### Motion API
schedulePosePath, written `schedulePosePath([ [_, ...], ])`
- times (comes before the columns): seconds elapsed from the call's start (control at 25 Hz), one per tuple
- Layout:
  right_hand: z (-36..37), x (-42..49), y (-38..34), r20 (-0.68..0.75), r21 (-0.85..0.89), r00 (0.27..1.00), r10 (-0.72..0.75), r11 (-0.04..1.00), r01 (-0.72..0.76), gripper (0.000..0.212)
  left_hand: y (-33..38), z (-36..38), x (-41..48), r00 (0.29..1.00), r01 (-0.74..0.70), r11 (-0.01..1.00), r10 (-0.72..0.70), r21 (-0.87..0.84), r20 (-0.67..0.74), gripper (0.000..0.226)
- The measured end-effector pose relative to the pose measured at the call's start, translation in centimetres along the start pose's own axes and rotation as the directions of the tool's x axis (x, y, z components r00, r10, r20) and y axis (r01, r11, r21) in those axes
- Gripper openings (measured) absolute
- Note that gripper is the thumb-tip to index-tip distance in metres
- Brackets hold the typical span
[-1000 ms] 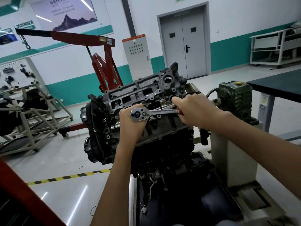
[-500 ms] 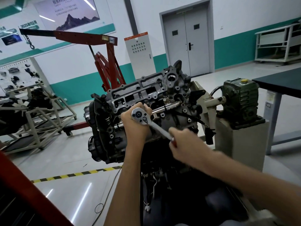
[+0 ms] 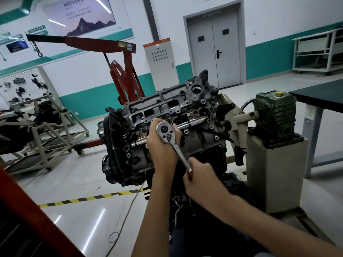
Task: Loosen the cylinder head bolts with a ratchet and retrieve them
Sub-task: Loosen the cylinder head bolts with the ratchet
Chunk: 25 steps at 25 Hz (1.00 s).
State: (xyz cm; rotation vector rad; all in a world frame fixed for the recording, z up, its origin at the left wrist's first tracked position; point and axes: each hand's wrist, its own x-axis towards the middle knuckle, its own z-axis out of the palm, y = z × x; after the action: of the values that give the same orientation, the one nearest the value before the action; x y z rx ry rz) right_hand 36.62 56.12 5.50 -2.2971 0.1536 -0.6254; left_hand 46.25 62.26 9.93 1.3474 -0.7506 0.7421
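A grey engine with its cylinder head [image 3: 167,108] facing me is mounted tilted on a stand. A chrome ratchet [image 3: 178,147] sits against the head, its round head near the middle and its handle slanting down to the right. My left hand [image 3: 162,147] curls around the ratchet head from behind and steadies it. My right hand [image 3: 201,179] grips the red end of the ratchet handle below the engine. The bolt under the socket is hidden by my left hand.
A green gearbox [image 3: 274,115] on a grey pedestal [image 3: 274,175] holds the engine at the right. A black table [image 3: 323,93] stands far right. A red engine crane [image 3: 118,58] is behind, another engine on a frame [image 3: 37,130] at left. Yellow-black tape [image 3: 89,198] marks the floor.
My right hand has swung the ratchet handle from level at the right down to a steep down-right slant. My left hand stayed on the ratchet head.
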Motion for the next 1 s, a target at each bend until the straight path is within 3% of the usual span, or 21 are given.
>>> schedulePosePath([
  [0.08,1.5,-0.7,-0.3,-0.001,0.108,1.0,0.026,0.994,-0.026,0.027,-0.1,0.6,0.3,0.995,0.102,0.993,-0.101,-0.052,0.011,0.04],
  [0.12,1.0,-0.6,-0.2,0.006,0.082,1.0,-0.001,0.997,0.0,0.025,-0.2,0.5,0.5,0.998,0.066,0.997,-0.066,-0.048,0.013,0.043],
  [0.24,-3.9,2.1,1.4,0.058,-0.262,0.983,-0.172,0.948,0.181,0.021,-0.5,-0.6,1.7,0.989,-0.07,0.997,0.071,-0.013,0.129,0.049],
  [0.32,-8.3,5.1,1.8,0.098,-0.53,0.957,-0.275,0.799,0.284,0.02,-0.5,-1.1,2.3,0.966,-0.11,0.993,0.095,0.051,0.241,0.045],
  [0.4,-10.7,7.2,1.3,0.086,-0.654,0.924,-0.372,0.679,0.334,0.019,-0.3,-1.3,2.4,0.956,-0.122,0.987,0.087,0.107,0.281,0.042],
  [0.48,-10.1,6.8,0.9,0.066,-0.65,0.928,-0.367,0.69,0.319,0.021,-0.3,-1.6,2.1,0.971,-0.111,0.988,0.085,0.11,0.223,0.04],
  [0.56,-7.1,4.3,1.3,0.03,-0.549,0.955,-0.296,0.793,0.264,0.023,-0.2,-1.5,1.3,0.99,-0.116,0.986,0.105,0.116,0.099,0.04],
  [0.68,-1.7,0.4,0.4,-0.003,-0.158,0.997,-0.083,0.984,0.081,0.019,0.1,-0.4,0.1,0.997,-0.064,0.997,0.065,0.035,-0.031,0.037],
  [0.76,0.8,-0.9,-0.5,0.036,0.084,0.999,0.015,0.996,-0.018,0.015,0.4,0.4,0.0,0.998,0.056,0.993,-0.058,-0.108,-0.02,0.039],
  [0.8,1.4,-1.2,-0.6,0.04,0.115,0.999,0.009,0.993,-0.014,0.017,0.4,0.6,0.1,0.997,0.071,0.987,-0.073,-0.142,-0.01,0.039],
  [0.92,-1.4,0.2,0.1,0.059,-0.133,0.991,-0.121,0.983,0.128,0.02,-0.2,-0.4,1.1,0.999,-0.051,0.998,0.051,-0.032,0.009,0.047],
  [1.0,-5.1,2.8,1.2,0.088,-0.382,0.97,-0.227,0.892,0.243,0.019,-0.2,-1.2,1.9,0.983,-0.129,0.991,0.124,0.027,0.138,0.051],
])
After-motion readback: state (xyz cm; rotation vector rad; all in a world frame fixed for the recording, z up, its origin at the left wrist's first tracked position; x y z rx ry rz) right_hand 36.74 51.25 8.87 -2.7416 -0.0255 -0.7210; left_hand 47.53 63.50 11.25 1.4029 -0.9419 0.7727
